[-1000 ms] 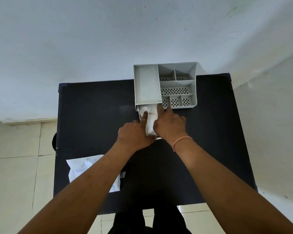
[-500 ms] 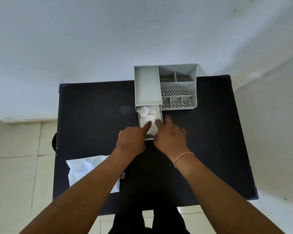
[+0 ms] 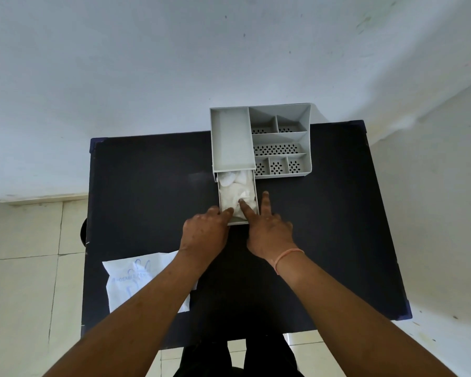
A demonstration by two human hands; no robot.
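A grey compartment organiser (image 3: 232, 140) stands at the far edge of the black table (image 3: 147, 202). Its drawer (image 3: 256, 197) is pulled out toward me and holds crumpled white pieces (image 3: 233, 195). My left hand (image 3: 204, 235) is at the drawer's front left corner, fingers curled outside the wall and thumb tip over the rim on the white stuff. My right hand (image 3: 269, 235) is at the front right corner. One straight digit presses the white stuff inside. Another lies straight on the table along the outside of the right wall.
A flat white printed packet (image 3: 131, 278) lies at the table's near left, partly under my left forearm. The organiser's right-hand perforated compartments (image 3: 279, 149) hold nothing. A white wall rises behind the table, and tiled floor shows at the left.
Both hands have drawn back toward me, from deep over the drawer to its front corners. The white piece that stood between my hands now lies down in the drawer.
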